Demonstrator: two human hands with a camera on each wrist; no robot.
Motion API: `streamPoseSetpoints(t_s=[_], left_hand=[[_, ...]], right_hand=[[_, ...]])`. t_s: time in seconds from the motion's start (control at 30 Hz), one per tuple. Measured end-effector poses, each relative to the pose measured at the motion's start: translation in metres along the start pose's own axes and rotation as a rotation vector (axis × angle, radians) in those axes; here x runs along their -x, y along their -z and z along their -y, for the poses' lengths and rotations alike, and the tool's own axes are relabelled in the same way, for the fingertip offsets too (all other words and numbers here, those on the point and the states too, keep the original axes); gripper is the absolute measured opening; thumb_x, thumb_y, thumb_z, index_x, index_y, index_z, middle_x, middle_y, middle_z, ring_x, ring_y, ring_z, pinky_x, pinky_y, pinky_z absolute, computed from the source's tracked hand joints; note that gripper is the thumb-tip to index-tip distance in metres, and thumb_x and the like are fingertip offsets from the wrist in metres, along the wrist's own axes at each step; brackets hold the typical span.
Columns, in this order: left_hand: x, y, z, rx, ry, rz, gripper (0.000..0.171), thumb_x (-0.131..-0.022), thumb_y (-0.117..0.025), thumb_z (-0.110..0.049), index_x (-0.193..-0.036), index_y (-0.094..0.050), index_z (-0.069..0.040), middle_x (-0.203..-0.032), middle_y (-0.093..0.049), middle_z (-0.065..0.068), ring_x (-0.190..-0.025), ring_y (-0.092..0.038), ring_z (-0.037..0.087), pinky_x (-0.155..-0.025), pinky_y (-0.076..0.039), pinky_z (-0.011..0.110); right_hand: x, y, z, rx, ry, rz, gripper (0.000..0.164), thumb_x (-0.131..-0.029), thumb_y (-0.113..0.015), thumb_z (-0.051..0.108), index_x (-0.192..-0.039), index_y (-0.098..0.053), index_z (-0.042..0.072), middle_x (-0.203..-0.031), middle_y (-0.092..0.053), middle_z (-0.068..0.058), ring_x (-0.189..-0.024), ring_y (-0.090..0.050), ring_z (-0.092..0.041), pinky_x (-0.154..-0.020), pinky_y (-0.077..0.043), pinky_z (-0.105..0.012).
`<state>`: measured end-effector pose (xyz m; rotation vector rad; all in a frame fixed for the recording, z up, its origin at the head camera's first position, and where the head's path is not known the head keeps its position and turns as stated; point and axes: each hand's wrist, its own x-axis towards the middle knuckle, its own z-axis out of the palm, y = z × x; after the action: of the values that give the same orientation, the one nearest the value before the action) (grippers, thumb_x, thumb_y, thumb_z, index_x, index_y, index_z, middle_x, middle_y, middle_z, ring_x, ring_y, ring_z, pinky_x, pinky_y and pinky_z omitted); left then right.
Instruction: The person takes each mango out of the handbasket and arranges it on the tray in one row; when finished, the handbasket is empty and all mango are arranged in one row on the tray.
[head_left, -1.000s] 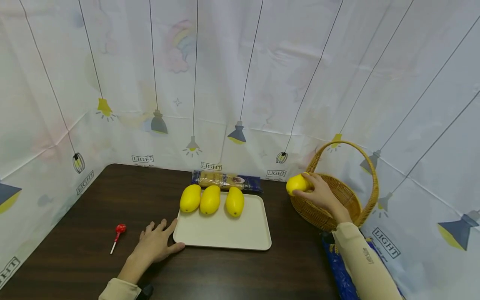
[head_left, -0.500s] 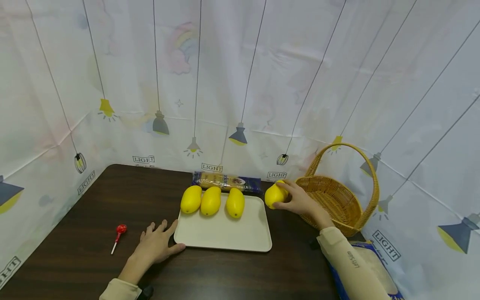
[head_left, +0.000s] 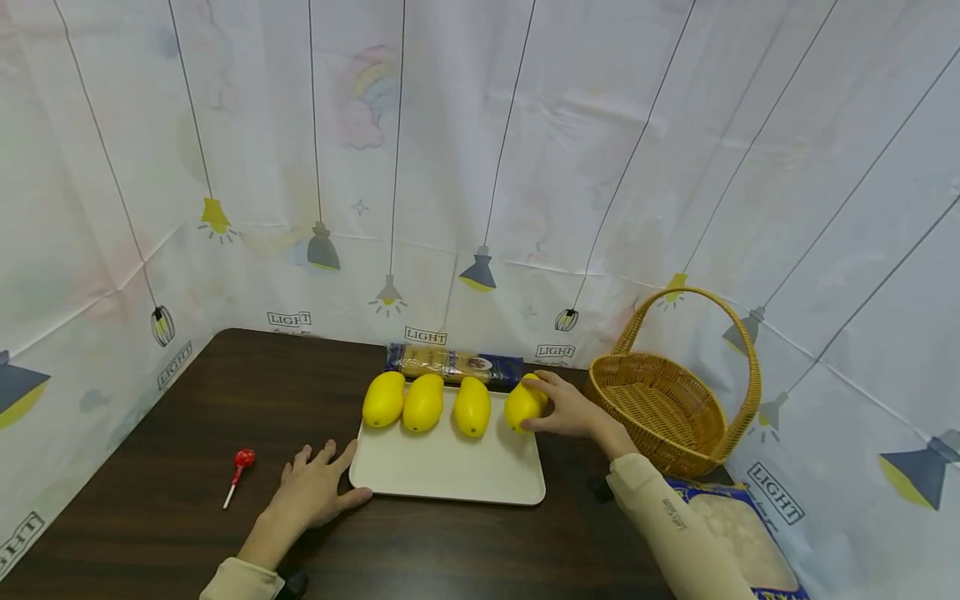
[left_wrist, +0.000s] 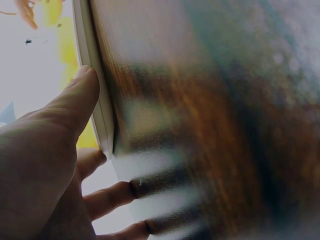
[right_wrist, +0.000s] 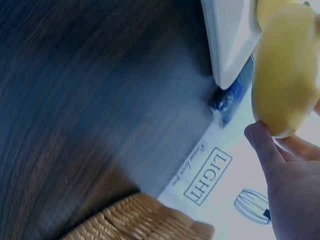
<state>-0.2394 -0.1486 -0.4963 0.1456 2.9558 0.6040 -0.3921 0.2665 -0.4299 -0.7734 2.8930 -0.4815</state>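
Note:
My right hand (head_left: 567, 406) grips a yellow mango (head_left: 524, 403) at the right end of the white tray (head_left: 450, 467). In the right wrist view that mango (right_wrist: 285, 70) is pinched between thumb and fingers, above the tray's corner. Three more mangoes lie in a row along the tray's far side: a left one (head_left: 383, 399), a middle one (head_left: 423, 402) and a right one (head_left: 472, 407). My left hand (head_left: 311, 490) rests at the tray's near left corner with spread fingers. In the left wrist view its thumb touches the tray rim (left_wrist: 95, 90).
A wicker basket (head_left: 660, 408) with a tall handle stands at the right. Behind the tray lies a packet of pasta (head_left: 453, 364). A red lollipop (head_left: 240, 475) is on the left, and a blue-edged bag (head_left: 742, 533) lies at the near right.
My right hand has carried the mango leftward from the basket to the right end of the tray. The left hand has stayed at the tray corner.

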Motion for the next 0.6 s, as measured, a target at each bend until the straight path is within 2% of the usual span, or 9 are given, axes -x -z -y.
streamPoseSetpoints(t_s=[0.33,0.6], left_hand=[[-0.001,-0.002,0.002,-0.002,-0.002,-0.012,0.094,-0.085,-0.062,-0.071,-0.156,-0.038,-0.015,-0.157,-0.038,0.030,-0.140,-0.029,0.065,-0.106,-0.028,0.080],[-0.001,-0.001,0.001,-0.004,0.001,-0.015,0.091,-0.086,-0.063,-0.068,-0.156,-0.038,-0.015,-0.156,-0.038,0.030,-0.139,-0.030,0.065,-0.106,-0.029,0.079]], right_hand=[[-0.009,-0.014,0.005,-0.009,-0.008,0.090,0.085,-0.083,-0.076,0.052,-0.153,-0.044,0.017,-0.165,-0.027,-0.018,-0.148,-0.031,-0.048,-0.114,-0.035,-0.067],[-0.017,-0.021,0.004,0.003,-0.001,0.105,0.086,-0.082,-0.077,0.053,-0.153,-0.044,0.017,-0.164,-0.028,-0.018,-0.148,-0.033,-0.047,-0.115,-0.036,-0.066]])
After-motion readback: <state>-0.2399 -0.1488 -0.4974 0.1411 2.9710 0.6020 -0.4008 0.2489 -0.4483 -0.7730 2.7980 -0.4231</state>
